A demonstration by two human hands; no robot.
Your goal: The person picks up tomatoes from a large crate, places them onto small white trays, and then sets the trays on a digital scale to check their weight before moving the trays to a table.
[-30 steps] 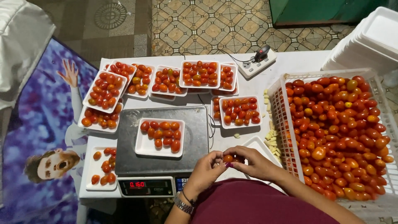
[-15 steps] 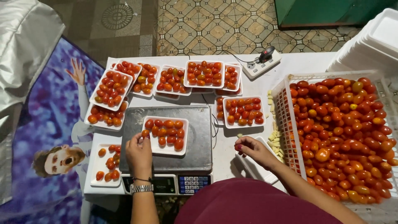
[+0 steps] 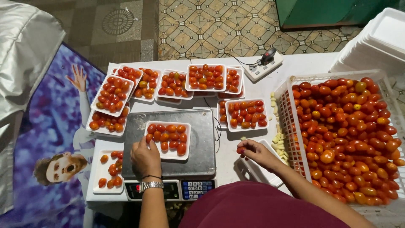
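Nearest, the scale (image 3: 168, 152) sat at the bench's near edge, keypad and display overhanging toward the person. Left hand (image 3: 145, 157) rested on the platter, fingers curled onto the near-left corner of the white tray (image 3: 168, 140) of tomatoes; not lifting it, as far as I could tell. Right hand (image 3: 257, 153) was well apart, to the right, pinching a small tomato (image 3: 241, 150) between thumb and fingers above an empty tray (image 3: 257, 171).

Risks, as I judged them: a nudge w/ the left hand could slide the tray off-centre or spill round fruit across the smooth platter; the pinched tomato could slip and roll off the front edge.

Room was tight. Crate (image 3: 346, 135) of tomatoes walled the right side, stem bits just beside it. Farther back, filled trays (image 3: 206, 77) crowded the rear, some overlapping, w/ a power strip (image 3: 265, 65) and its cord running btwn them; a snagged cord could drag things. Bare bench showed only btwn scale and crate.
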